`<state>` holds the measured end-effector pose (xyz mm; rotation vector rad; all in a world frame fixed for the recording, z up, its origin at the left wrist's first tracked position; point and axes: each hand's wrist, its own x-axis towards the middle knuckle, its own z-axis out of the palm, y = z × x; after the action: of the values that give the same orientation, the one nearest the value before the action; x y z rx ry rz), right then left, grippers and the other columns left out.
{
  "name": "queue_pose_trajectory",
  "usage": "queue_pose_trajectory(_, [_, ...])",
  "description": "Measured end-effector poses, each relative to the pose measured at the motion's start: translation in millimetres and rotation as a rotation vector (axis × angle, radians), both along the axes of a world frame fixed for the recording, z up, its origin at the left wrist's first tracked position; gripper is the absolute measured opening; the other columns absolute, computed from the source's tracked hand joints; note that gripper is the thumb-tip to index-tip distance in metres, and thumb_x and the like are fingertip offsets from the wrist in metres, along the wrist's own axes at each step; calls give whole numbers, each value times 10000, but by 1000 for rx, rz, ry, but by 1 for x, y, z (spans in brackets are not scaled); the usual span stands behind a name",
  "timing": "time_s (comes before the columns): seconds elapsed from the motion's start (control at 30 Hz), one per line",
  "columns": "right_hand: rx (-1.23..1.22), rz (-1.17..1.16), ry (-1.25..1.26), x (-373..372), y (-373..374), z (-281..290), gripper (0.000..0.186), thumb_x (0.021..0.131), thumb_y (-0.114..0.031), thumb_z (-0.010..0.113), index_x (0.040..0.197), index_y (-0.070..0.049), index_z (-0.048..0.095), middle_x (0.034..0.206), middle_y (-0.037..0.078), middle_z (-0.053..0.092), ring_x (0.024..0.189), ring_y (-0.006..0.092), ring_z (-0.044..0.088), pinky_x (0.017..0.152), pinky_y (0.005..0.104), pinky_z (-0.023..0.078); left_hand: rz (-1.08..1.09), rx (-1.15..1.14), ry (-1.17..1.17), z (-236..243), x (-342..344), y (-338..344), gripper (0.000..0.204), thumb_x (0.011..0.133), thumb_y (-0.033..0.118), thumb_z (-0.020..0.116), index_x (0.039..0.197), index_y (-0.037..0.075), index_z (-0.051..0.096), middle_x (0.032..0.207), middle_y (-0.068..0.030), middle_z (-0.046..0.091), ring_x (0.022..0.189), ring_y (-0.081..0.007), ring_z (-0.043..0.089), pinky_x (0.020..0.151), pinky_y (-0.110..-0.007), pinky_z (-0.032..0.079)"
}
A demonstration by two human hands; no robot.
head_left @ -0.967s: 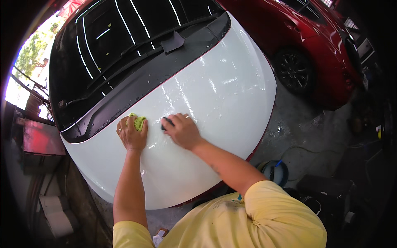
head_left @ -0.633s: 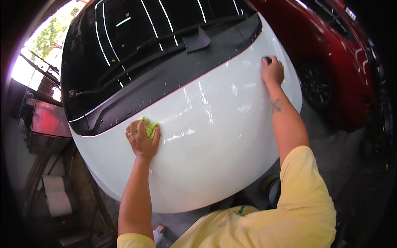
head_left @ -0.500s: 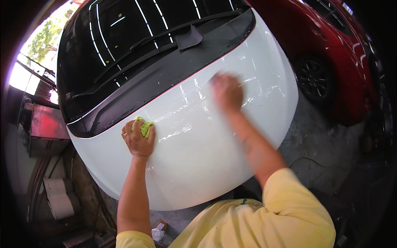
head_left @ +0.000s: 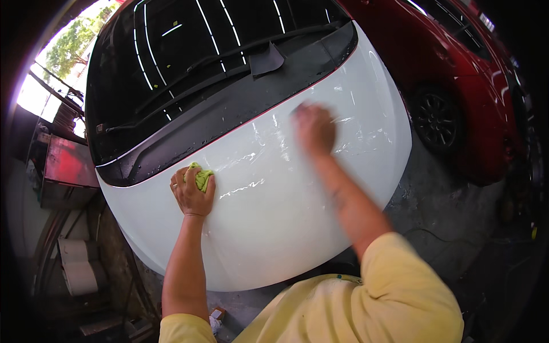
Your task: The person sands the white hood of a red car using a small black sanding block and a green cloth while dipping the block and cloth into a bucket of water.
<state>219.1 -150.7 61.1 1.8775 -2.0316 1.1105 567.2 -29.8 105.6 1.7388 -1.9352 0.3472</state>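
A white car hood (head_left: 274, 228), wet with streaks, spreads out below me. On its left part rests my left hand (head_left: 193, 191), fingers curled round a crumpled yellow-green cloth (head_left: 201, 177). Farther to the right, near the hood's upper edge, my right hand (head_left: 316, 128) is smeared by motion. Its fingers look closed, with a small dark thing (head_left: 298, 109) at their tips that I cannot make out.
Beyond the hood lie a dark windshield (head_left: 171, 57) and black wipers (head_left: 189, 91), with a dark grey sheet (head_left: 266, 60) on the cowl. A red car (head_left: 474, 103) stands close on the right. A metal cabinet (head_left: 71, 163) is at the left.
The view has shifted slightly. My right hand stays over much the same spot of the hood, blurred in both frames. The left hand keeps its hold on the cloth.
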Motion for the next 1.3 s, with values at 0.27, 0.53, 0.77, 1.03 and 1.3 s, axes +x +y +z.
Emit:
queue_pose_trajectory(0.27, [-222, 466, 5, -28, 10, -5, 188, 953, -232, 756, 1112, -138, 790, 1181, 47, 746, 1138, 280, 690, 999, 454, 562, 13, 42, 25, -3, 2, -4, 384, 869, 340, 849, 1173, 148, 715, 1274, -123, 638, 1269, -373, 565, 1123, -525, 415])
queue_pose_trajectory(0.53, [77, -81, -124, -34, -20, 23, 283, 1048, -338, 695, 1234, -128, 734, 1199, 66, 753, 1124, 315, 677, 957, 500, 566, -20, 17, 54, -7, -5, -8, 399, 874, 351, 838, 1190, 144, 710, 1279, -123, 636, 1274, -372, 564, 1133, -527, 399])
queue_pose_trajectory(0.77, [-87, 524, 179, 90, 40, -14, 256, 1017, -257, 669, 1225, -126, 740, 1223, 59, 729, 1131, 317, 670, 1004, 541, 565, -48, 51, 41, -10, 2, -7, 363, 922, 340, 783, 1211, 133, 711, 1287, -139, 640, 1280, -378, 562, 1132, -528, 396])
queue_pose_trajectory(1.03, [110, -179, -79, -61, -39, 33, 252, 1045, -361, 696, 1198, -167, 746, 1202, 54, 755, 1147, 333, 671, 942, 511, 569, -57, 11, 48, -8, -4, -8, 325, 972, 358, 723, 1195, 121, 723, 1273, -160, 646, 1242, -397, 578, 1115, -540, 412])
queue_pose_trajectory(1.3, [-235, 626, 31, 84, 82, -18, 204, 993, -199, 678, 1170, -142, 762, 1244, 55, 733, 1093, 301, 694, 987, 505, 582, -82, 12, 87, -10, 7, -7, 290, 1043, 316, 607, 1213, 116, 729, 1267, -157, 664, 1250, -386, 577, 1137, -530, 394])
